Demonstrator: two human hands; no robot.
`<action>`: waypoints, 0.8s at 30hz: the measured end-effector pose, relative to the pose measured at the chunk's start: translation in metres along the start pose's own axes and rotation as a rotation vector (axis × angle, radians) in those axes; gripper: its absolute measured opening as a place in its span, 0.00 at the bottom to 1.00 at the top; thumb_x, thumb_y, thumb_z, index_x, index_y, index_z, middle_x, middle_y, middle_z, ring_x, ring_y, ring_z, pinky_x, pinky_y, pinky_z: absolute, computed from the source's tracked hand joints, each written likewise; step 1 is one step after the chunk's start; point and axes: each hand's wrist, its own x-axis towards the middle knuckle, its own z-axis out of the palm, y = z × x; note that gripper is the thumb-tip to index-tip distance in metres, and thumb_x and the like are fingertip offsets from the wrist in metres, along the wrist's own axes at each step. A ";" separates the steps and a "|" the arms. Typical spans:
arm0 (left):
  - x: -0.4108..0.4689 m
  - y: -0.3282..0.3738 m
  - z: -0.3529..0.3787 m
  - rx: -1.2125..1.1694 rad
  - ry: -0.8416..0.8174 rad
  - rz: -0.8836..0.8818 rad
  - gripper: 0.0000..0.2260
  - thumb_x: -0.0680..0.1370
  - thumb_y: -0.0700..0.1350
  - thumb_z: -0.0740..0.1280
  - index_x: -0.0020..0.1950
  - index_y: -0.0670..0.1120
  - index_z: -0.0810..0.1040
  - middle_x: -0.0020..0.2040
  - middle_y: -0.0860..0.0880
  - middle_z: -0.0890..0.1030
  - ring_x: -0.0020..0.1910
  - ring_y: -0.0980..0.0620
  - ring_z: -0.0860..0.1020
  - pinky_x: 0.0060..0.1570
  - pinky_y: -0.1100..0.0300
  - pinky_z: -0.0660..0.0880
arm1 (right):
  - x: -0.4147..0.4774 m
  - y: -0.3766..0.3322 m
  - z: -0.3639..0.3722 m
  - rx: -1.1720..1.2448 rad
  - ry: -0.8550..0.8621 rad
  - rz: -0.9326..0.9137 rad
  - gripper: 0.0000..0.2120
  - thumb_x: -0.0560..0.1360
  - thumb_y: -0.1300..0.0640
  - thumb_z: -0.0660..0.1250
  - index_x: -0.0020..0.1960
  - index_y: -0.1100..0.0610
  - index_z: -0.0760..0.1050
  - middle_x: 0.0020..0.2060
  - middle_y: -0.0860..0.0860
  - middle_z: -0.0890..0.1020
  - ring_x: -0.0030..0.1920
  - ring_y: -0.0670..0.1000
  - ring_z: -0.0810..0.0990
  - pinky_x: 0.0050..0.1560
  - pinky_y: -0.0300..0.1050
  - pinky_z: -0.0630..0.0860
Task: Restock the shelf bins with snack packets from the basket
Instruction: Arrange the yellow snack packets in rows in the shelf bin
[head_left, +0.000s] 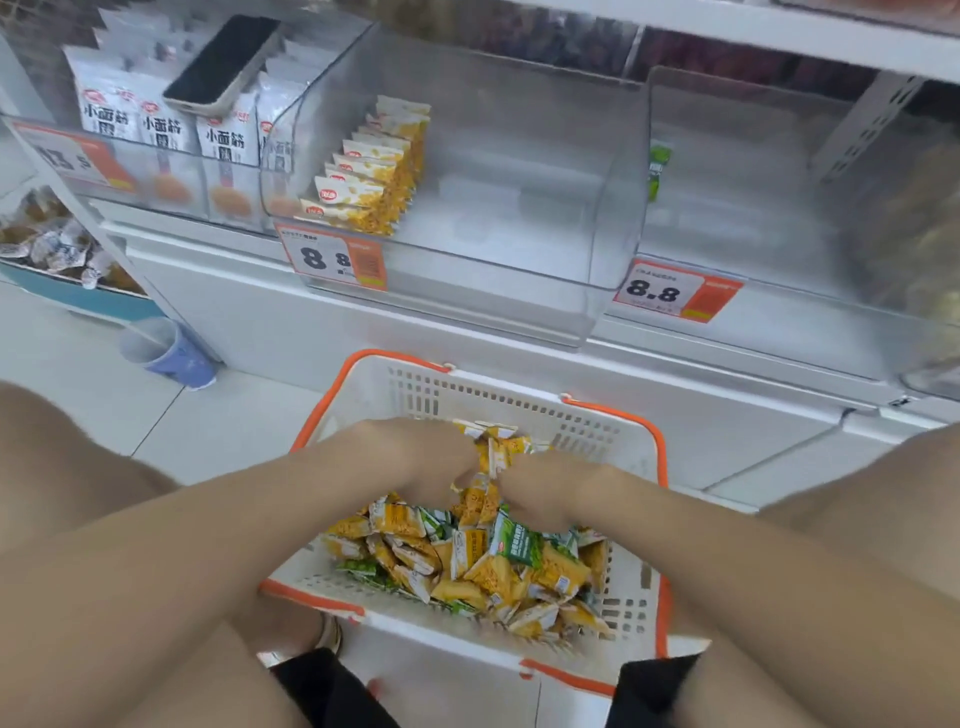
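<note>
- A bunch of yellow packets (491, 457) is gripped between the left hand (415, 452) and the right hand (550, 493); the fingers of both hands are curled around it, over the far part of the basket.
- The white basket (519, 405) with orange rim is set on the floor, near the shelf; loose yellow and green packets (467, 561) are heaped in it.
- In the clear middle bin (519, 218), a row of yellow packets (374, 166) is stood along the left wall.
- One green packet (658, 169) is seen at the left wall of the right bin (753, 182).
- A phone (223, 62) is laid on white packets (156, 124) at the far left.
</note>
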 end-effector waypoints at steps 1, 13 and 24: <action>0.005 0.001 0.003 0.010 -0.022 0.003 0.16 0.84 0.53 0.64 0.70 0.48 0.75 0.63 0.47 0.79 0.59 0.43 0.78 0.59 0.44 0.78 | 0.007 -0.002 0.012 -0.019 -0.024 -0.011 0.14 0.83 0.58 0.61 0.39 0.55 0.66 0.40 0.54 0.75 0.42 0.59 0.80 0.38 0.53 0.82; 0.024 -0.006 0.008 0.060 0.006 -0.022 0.13 0.84 0.50 0.60 0.61 0.45 0.79 0.55 0.45 0.83 0.45 0.44 0.79 0.46 0.49 0.79 | 0.045 -0.002 0.068 -0.445 0.073 -0.239 0.16 0.79 0.58 0.71 0.66 0.55 0.79 0.70 0.57 0.73 0.73 0.60 0.64 0.67 0.56 0.68; -0.025 -0.030 -0.040 -0.165 0.046 -0.060 0.25 0.74 0.56 0.78 0.68 0.49 0.76 0.59 0.52 0.82 0.57 0.49 0.80 0.59 0.51 0.78 | -0.020 0.000 -0.037 0.333 0.604 -0.155 0.08 0.75 0.52 0.63 0.54 0.48 0.67 0.30 0.49 0.75 0.30 0.52 0.73 0.32 0.52 0.75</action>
